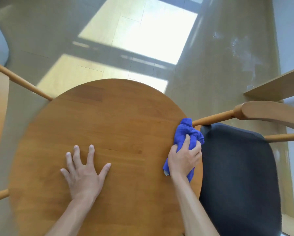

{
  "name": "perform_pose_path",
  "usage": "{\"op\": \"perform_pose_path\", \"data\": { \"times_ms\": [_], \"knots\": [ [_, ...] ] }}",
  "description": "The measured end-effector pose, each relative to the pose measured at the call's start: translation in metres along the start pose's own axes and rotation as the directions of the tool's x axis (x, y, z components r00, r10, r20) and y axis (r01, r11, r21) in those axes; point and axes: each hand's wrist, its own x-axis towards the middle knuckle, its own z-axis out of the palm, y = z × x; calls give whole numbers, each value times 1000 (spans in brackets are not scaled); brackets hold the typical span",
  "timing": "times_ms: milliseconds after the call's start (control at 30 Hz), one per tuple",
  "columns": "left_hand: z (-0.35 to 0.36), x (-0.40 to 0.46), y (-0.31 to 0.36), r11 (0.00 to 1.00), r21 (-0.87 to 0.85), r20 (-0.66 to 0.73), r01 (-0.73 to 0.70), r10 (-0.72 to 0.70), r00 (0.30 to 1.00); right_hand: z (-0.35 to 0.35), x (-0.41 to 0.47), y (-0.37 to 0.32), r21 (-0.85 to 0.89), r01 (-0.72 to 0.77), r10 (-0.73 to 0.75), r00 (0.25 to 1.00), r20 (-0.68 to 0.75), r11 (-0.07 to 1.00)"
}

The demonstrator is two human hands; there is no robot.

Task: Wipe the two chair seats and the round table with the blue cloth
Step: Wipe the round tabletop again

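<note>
1. We take this as the table step: the right hand (183, 160) is clenched around the bunched blue cloth (188, 133), pressing it onto the round table (108, 120) at its right edge.
2. The left hand (85, 174) lies flat and released on the wood, fingers spread, grasping nothing (bracing the top, we judge).
3. The cloth overhangs the rim slightly, just beside the chair armrest (212, 118) and above the dark chair seat (236, 176).
4. Whether either seat is already wiped we cannot tell; only a wooden rail (20, 80) of the left chair shows.
5. Next move, in our view: sweep the cloth leftward across the bare top, lifting the left hand out of its path.
6. Room: the tabletop carries nothing besides the hands and cloth. The tight spot is the right rim, where the armrest sits close.
</note>
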Motion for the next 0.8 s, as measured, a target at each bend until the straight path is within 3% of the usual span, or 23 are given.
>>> {"op": "perform_pose_path", "data": {
  "times_ms": [67, 133, 233, 333, 433, 533, 567, 633, 700, 800],
  "knots": [
    [0, -1, 1, 1000, 1, 12, 5, -5, 1000, 12, 21, -35, 13, -64, 64, 998, 26, 998],
    [0, -1, 2, 1000, -10, 10, 4, -4, 1000, 25, 33, -73, -3, -33, 33, 997, 66, 999],
    [1, -1, 1, 1000, -24, 2, 0, 0, 1000, 44, 29, -134, -3, 182, -180, 977, 113, 983],
    [4, -1, -1, 1000, -4, 2, 1, -1, 1000, 56, 3, -192, 30, 367, -364, 904, 222, 930],
    [10, 1, -5, 999, 31, -41, -21, 22, 999, 65, -35, -234, 107, 540, -541, 770, 338, 835],
    [23, 4, -11, 995, 48, -171, -83, 90, 981, 70, -93, -254, 171, 688, -698, 632, 335, 705],
    [24, 5, -13, 990, 68, -237, -120, 133, 962, 70, -114, -256, 204, 741, -757, 561, 336, 640],
    [27, 7, -18, 975, 136, -328, -175, 211, 921, 71, -145, -254, 280, 856, -876, 330, 351, 435],
    [28, 9, -20, 974, 151, -309, -167, 207, 928, 74, -149, -251, 356, 897, -937, 145, 318, 260],
    [31, 8, -17, 989, 108, -220, -105, 127, 967, 78, -124, -249, 375, 914, -959, 49, 278, 155]
  ]
}}
